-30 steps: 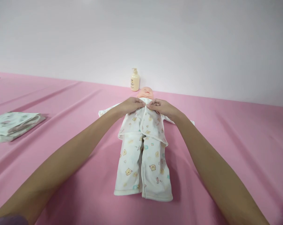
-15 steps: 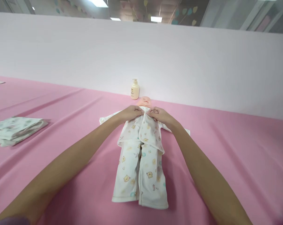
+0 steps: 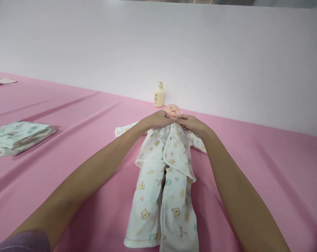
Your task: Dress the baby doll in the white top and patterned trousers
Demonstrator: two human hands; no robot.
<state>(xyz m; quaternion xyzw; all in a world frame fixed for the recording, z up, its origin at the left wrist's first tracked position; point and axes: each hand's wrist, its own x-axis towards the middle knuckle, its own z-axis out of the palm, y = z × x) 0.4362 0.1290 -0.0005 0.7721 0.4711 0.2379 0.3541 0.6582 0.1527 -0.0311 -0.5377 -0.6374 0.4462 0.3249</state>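
A baby doll [image 3: 172,110] lies on its back, head toward the wall, in a white bear-print jacket [image 3: 177,148] and matching trousers [image 3: 148,204]. At its neck, my left hand [image 3: 160,119] pinches the left side of the jacket's collar. Close beside it, my right hand [image 3: 191,123] pinches the other side of the collar, its fingers curled. The fingertips of both hands nearly meet under the doll's chin and hide the top of the jacket's front opening. Lower down, the jacket's front edges overlap and spread apart at the hem.
Behind the doll's head a cream pump bottle [image 3: 159,95] stands against the white wall [image 3: 226,63]. A folded printed cloth [image 3: 20,134] lies at the left on the pink sheet [image 3: 95,119], which has creases. Another pale cloth [image 3: 3,80] shows at the far left edge.
The view has tipped downward and shifted, so the doll and bottle appear slightly further right. Both hands stay at the collar, their fingertips now closer to the doll's chin.
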